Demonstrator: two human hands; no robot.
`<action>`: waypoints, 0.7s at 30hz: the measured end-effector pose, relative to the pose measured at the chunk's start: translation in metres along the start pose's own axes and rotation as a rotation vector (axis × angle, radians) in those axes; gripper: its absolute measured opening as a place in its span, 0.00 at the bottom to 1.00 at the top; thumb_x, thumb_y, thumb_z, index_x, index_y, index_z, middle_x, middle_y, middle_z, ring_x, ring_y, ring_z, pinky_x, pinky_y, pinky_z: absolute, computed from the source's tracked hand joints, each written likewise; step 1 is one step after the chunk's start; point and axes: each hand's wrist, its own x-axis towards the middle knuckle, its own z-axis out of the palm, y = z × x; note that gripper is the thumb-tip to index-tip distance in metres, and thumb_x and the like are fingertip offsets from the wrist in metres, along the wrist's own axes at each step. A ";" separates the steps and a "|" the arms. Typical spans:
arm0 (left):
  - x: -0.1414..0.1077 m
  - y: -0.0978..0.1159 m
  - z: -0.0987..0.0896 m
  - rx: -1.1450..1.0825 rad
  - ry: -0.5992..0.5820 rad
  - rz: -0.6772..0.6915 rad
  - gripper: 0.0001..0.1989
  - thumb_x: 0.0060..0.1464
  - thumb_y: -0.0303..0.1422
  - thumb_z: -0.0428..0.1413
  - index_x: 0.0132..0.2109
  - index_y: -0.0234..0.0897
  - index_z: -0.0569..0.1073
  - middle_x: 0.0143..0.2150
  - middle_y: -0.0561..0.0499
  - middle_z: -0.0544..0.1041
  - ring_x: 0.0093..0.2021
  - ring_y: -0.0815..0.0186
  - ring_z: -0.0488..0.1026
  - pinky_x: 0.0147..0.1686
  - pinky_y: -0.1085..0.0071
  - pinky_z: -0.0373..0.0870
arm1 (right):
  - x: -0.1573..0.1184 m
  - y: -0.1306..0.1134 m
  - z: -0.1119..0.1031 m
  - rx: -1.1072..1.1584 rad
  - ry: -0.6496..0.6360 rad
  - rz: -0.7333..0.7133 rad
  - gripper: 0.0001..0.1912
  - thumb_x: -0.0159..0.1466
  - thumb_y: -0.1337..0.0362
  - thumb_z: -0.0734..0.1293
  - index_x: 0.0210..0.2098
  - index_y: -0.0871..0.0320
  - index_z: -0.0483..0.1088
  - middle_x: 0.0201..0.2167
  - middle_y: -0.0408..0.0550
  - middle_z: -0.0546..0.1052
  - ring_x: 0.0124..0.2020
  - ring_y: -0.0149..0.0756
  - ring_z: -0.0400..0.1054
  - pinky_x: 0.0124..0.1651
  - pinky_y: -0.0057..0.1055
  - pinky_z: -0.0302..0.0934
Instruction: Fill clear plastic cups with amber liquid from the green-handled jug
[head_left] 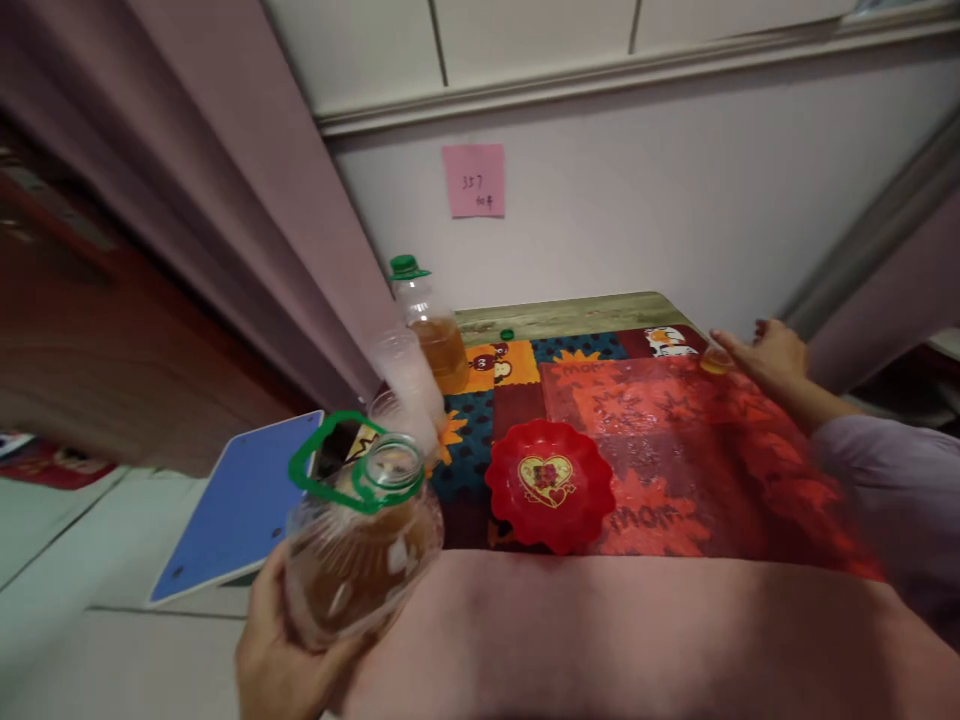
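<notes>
My left hand (pixel 289 640) is wrapped round the lower body of a clear plastic jug (pixel 364 560) with a green carry handle. The jug's mouth is uncapped, it is tilted, and brown liquid is inside. At the far right of the table, my right hand (pixel 769 355) has its fingers on a small clear cup (pixel 718 355) with a little yellowish liquid at the bottom. Between the hands lies a red scalloped dish (pixel 551 485) with a gold heart design.
Behind the jug stands a stack of clear plastic cups (pixel 411 390). A second bottle (pixel 441 350) with brown liquid and a green cap is behind them. A loose green cap (pixel 507 334) lies near the wall. A blue board (pixel 236 505) is at the left.
</notes>
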 end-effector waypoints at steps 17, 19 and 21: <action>-0.006 0.016 0.006 -0.243 -0.024 0.052 0.57 0.38 0.61 0.72 0.69 0.34 0.68 0.65 0.33 0.80 0.64 0.38 0.80 0.64 0.44 0.78 | -0.297 -0.242 -0.017 0.529 -0.525 -1.242 0.10 0.71 0.65 0.72 0.51 0.52 0.83 0.47 0.51 0.85 0.47 0.42 0.80 0.53 0.37 0.70; -0.006 0.015 0.006 -0.255 -0.041 0.046 0.57 0.39 0.60 0.72 0.70 0.35 0.68 0.65 0.33 0.80 0.65 0.38 0.80 0.65 0.44 0.78 | -0.307 -0.266 -0.012 0.510 -0.542 -1.276 0.13 0.70 0.69 0.72 0.53 0.55 0.82 0.49 0.52 0.84 0.46 0.41 0.80 0.53 0.36 0.70; -0.006 0.014 0.007 -0.274 -0.051 0.052 0.56 0.40 0.60 0.72 0.70 0.36 0.68 0.66 0.34 0.79 0.66 0.38 0.79 0.65 0.44 0.77 | -0.313 -0.285 -0.008 0.466 -0.555 -1.318 0.16 0.70 0.71 0.71 0.55 0.55 0.82 0.51 0.52 0.84 0.48 0.40 0.80 0.54 0.35 0.70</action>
